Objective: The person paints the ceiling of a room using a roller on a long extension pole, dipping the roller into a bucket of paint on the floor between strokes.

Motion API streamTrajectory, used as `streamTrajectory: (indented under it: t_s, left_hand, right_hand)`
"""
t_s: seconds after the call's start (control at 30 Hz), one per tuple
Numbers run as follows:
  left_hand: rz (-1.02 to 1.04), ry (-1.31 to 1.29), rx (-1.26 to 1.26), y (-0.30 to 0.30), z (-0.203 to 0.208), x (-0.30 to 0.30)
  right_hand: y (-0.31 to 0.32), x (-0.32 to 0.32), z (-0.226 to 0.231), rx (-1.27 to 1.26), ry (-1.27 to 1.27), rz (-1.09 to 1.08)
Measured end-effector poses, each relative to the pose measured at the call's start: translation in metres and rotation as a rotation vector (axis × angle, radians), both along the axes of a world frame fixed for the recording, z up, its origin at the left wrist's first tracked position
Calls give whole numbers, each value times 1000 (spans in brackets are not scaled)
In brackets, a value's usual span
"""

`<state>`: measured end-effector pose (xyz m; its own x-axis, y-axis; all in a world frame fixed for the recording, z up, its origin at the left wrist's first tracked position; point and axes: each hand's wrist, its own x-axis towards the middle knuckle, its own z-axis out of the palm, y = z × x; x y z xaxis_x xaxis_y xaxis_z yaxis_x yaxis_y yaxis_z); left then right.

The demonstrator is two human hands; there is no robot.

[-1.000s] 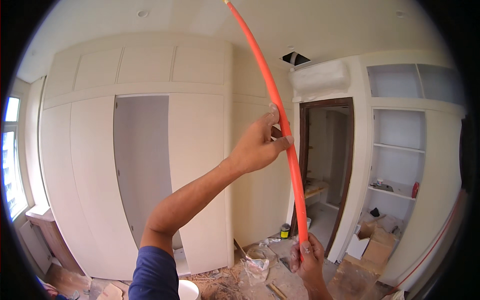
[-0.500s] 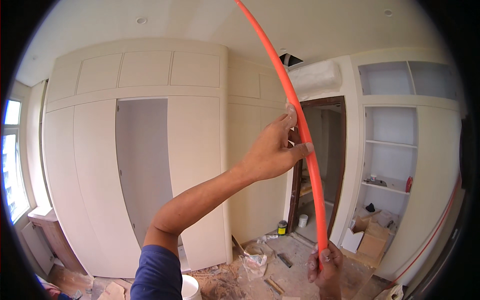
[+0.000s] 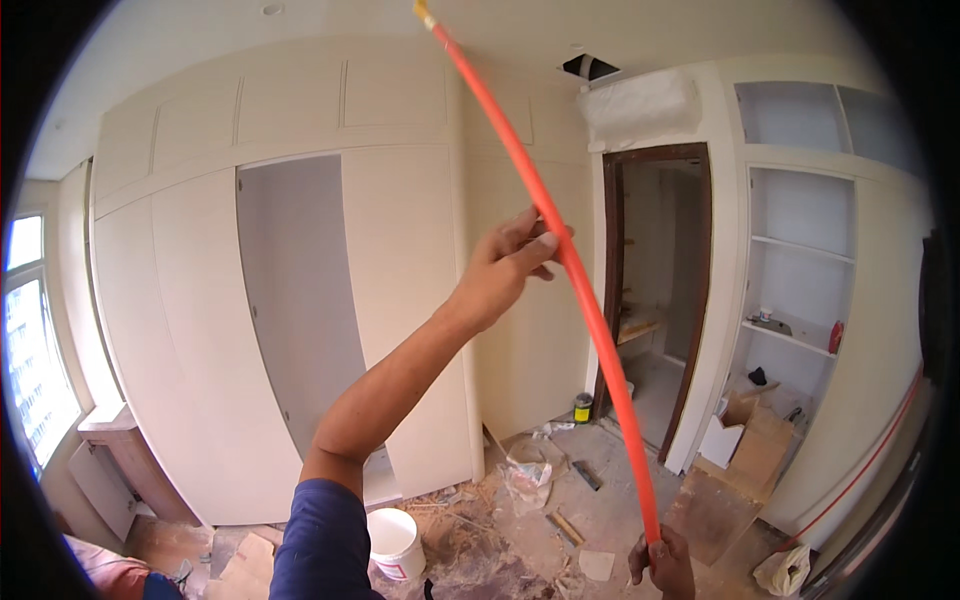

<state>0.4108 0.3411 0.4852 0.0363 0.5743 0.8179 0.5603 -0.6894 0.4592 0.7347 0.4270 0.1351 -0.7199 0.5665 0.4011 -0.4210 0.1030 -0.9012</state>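
Note:
A long orange pole (image 3: 607, 345) slants up from lower right to upper left, with a small yellow fitting (image 3: 422, 12) at its top end by the ceiling. My left hand (image 3: 507, 262) is raised on an outstretched arm and pinches the pole around its middle, thumb on the near side and some fingers partly behind it. Low at the right, my right hand (image 3: 664, 562) wraps around the pole's bottom end. What the yellow tip touches, if anything, I cannot tell.
Cream wardrobes (image 3: 400, 300) stand ahead, one door gap open. A dark-framed doorway (image 3: 655, 300) and shelves (image 3: 800, 260) are to the right. On the littered floor are a white bucket (image 3: 396, 545), cardboard boxes (image 3: 752, 440) and a can (image 3: 583, 407). A square hole (image 3: 590, 68) opens in the ceiling.
The pole's upper part has swung left and its yellow tip has come into view. My left hand has shifted left and slightly down; the view tilted downward, showing more of the bucket.

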Motion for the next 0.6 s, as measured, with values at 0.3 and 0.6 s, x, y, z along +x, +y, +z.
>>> streamTrajectory:
  t_s: [0.3, 0.6]
  left_hand:
    - [71, -669, -275, -2, -186, -155]
    - [198, -1402, -715, -21, -524, -135]
  right_hand:
    - [51, 92, -197, 680, -1043, -882]
    - [104, 170, -199, 865, -1455, -1210]
